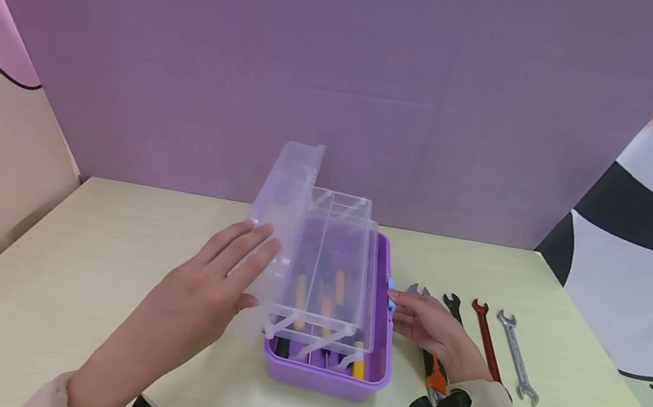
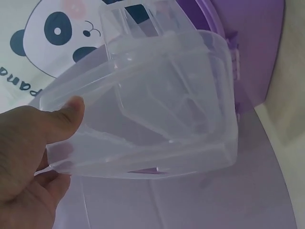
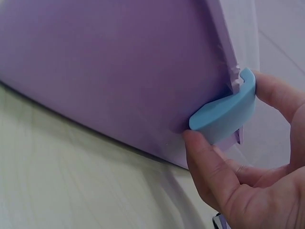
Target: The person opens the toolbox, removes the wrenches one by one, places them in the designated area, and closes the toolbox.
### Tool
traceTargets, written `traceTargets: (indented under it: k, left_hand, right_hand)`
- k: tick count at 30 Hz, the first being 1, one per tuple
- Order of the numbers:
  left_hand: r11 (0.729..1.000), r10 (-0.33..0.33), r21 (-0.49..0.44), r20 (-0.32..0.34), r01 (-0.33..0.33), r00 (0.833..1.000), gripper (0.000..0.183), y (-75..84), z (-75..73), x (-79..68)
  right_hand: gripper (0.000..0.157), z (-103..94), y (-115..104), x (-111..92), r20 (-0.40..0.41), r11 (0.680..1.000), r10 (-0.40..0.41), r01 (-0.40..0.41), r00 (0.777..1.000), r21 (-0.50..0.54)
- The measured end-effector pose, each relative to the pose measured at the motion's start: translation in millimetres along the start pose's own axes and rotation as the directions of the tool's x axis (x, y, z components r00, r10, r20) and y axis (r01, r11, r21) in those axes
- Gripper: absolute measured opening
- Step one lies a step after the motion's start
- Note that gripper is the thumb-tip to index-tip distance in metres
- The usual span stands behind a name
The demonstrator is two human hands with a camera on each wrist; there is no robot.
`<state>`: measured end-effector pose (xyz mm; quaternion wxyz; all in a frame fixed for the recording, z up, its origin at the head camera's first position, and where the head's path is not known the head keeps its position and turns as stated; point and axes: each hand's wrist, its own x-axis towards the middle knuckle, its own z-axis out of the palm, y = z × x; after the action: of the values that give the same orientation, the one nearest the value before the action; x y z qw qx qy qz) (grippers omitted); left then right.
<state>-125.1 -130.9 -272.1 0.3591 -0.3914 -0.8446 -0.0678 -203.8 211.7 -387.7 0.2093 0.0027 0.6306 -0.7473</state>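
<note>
A purple toolbox (image 1: 325,383) stands on the table with its clear lid (image 1: 290,180) raised on the left side. My left hand (image 1: 192,299) grips that lid at one end; in the left wrist view the thumb (image 2: 71,114) lies on one face and fingers on the other. Clear divided trays (image 1: 338,230) sit raised above the box. Yellow-handled tools (image 1: 359,363) show inside, partly through the plastic. At the box's right side my right hand (image 1: 434,329) pinches a light blue latch (image 3: 226,117) between thumb and fingers. The latch's hinge area is partly hidden.
Right of the box lie a red wrench (image 1: 487,336), a silver wrench (image 1: 518,359) and a black-headed tool (image 1: 452,302). An orange handle (image 1: 437,375) shows partly under the right hand. A purple panel (image 1: 380,99) stands behind the table.
</note>
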Motion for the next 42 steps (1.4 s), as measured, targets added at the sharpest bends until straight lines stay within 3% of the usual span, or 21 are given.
traceTargets:
  k: [9, 15, 21, 30, 38, 42]
  left_hand:
    - [0.985, -0.051, -0.162, 0.043, 0.058, 0.998, 0.069, 11.7, 7.8, 6.5]
    - [0.936, -0.127, -0.322, 0.078, 0.145, 0.989, 0.07, 15.9, 15.7, 7.8]
    - [0.902, -0.182, -0.384, 0.076, 0.197, 0.98, 0.075, 25.8, 26.4, 7.7]
    - [0.889, -0.261, -0.386, 0.012, 0.245, 0.965, 0.076, 39.8, 41.5, 7.2]
    - [0.902, -0.336, -0.267, 0.058, 0.339, 0.94, 0.068, 56.6, 48.5, 8.1]
    - [0.918, -0.338, -0.189, 0.085, 0.349, 0.937, 0.061, 67.2, 51.1, 9.3]
  right_hand:
    - [0.014, 0.3, 2, -2, 0.0, 1.0, -0.002, 0.002, 1.0, -0.009]
    - [0.014, -0.6, 1, -2, 0.014, 1.0, -0.011, 0.011, 1.0, 0.004]
    - [0.014, -0.6, 1, -2, 0.024, 1.0, -0.015, 0.015, 1.0, 0.018]
    - [0.012, -1.6, 5, -1, 0.026, 0.998, -0.018, 0.016, 0.999, 0.065]
    - [0.023, -6.7, 5, 1, 0.073, 0.995, -0.036, 0.029, 0.997, 0.092]
    - [0.026, -8.4, 6, 1, 0.103, 0.994, -0.05, 0.039, 0.993, 0.102]
